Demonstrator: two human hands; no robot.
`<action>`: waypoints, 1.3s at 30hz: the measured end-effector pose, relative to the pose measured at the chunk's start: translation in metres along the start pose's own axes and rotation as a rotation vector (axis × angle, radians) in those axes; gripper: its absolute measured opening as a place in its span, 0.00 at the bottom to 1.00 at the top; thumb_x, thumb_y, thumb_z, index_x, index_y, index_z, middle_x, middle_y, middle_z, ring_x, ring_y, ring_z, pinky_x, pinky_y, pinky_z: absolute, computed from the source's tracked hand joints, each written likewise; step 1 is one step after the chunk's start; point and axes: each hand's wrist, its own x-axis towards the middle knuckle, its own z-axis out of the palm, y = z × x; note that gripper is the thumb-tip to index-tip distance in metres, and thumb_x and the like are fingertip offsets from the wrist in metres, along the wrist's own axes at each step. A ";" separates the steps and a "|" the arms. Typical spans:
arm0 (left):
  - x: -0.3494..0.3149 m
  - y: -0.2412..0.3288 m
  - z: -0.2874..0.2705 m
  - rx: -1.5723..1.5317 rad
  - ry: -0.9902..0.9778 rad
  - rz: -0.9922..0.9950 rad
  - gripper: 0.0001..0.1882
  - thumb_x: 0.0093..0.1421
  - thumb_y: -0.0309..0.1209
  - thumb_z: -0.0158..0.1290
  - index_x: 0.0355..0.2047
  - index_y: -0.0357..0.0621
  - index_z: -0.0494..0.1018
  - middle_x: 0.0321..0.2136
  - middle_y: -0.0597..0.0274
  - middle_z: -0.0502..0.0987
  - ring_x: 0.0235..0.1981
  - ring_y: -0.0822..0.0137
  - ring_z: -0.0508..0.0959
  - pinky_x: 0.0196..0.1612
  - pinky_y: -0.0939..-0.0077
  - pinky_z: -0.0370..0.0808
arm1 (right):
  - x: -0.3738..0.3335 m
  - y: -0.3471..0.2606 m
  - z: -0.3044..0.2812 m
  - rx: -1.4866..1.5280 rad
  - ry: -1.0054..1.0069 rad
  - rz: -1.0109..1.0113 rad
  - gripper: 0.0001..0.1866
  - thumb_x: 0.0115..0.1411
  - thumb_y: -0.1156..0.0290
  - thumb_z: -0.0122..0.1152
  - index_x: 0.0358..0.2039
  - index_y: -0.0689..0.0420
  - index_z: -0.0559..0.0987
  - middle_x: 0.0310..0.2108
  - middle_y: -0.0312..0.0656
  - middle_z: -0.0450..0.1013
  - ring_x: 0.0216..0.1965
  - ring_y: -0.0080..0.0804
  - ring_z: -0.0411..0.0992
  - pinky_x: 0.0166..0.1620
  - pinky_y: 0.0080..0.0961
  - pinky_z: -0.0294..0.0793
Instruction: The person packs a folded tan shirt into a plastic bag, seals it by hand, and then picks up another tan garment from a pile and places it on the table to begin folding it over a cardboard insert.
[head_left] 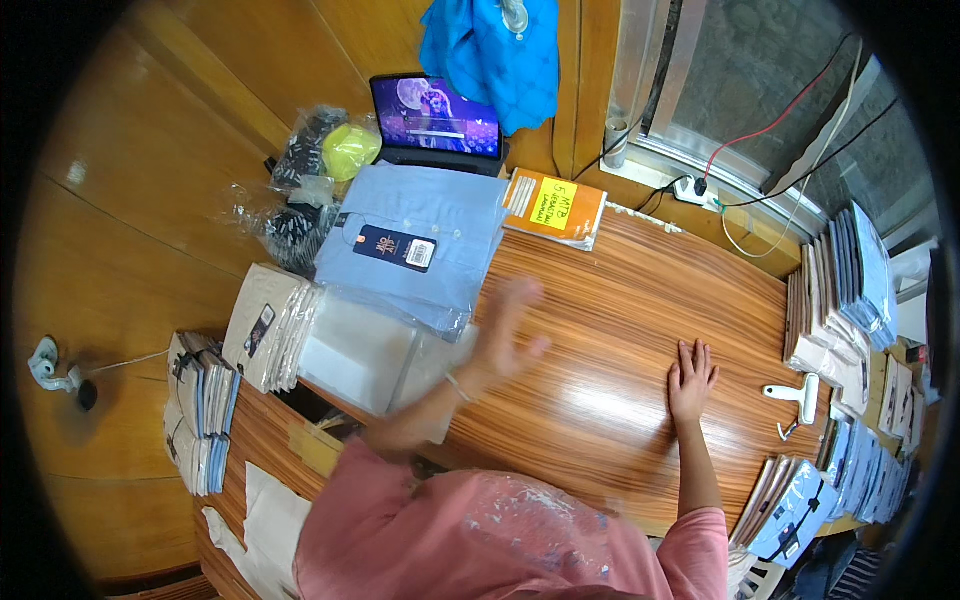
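My left hand (pixel 502 338), a little blurred, hovers over the wooden table (pixel 590 320) with its fingers apart and nothing in them. Just left of it lie clear plastic bags (pixel 360 350). Behind these sits a pile of folded light blue shirts (pixel 425 220) in clear wrapping, with a dark hang tag (pixel 394 248) on top. My right hand (pixel 691 382) rests flat on the table to the right, fingers stretched out, holding nothing. A white lint roller (pixel 800 398) or similar white-handled tool lies to its right.
Stacks of folded beige shirts (pixel 268 325) stand at the left, and more packed shirts (pixel 830 300) line the right side. At the back are a tablet (pixel 437 118), an orange notebook (pixel 555 207) and a hanging blue cloth (pixel 492 60). Cables run to a power strip (pixel 690 188).
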 end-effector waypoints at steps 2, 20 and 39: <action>-0.052 0.008 0.065 0.358 -0.272 -0.075 0.36 0.56 0.44 0.53 0.60 0.40 0.55 0.59 0.44 0.55 0.63 0.49 0.52 0.62 0.46 0.47 | -0.001 0.001 0.001 -0.001 0.011 0.007 0.22 0.60 0.62 0.47 0.56 0.44 0.69 0.63 0.44 0.54 0.65 0.43 0.48 0.64 0.53 0.38; -0.119 -0.011 0.133 0.617 -0.487 -0.241 0.33 0.59 0.53 0.46 0.62 0.55 0.56 0.65 0.55 0.47 0.66 0.57 0.45 0.63 0.41 0.37 | -0.009 0.020 0.007 0.025 0.064 0.000 0.23 0.59 0.58 0.47 0.57 0.41 0.67 0.62 0.45 0.56 0.65 0.42 0.49 0.62 0.57 0.41; -0.138 -0.027 0.128 0.477 -0.323 -0.177 0.25 0.59 0.39 0.49 0.56 0.47 0.64 0.62 0.53 0.56 0.63 0.54 0.55 0.63 0.48 0.43 | -0.170 -0.043 -0.268 1.561 -0.627 -1.048 0.20 0.59 0.65 0.58 0.50 0.61 0.72 0.38 0.45 0.75 0.39 0.31 0.71 0.41 0.27 0.71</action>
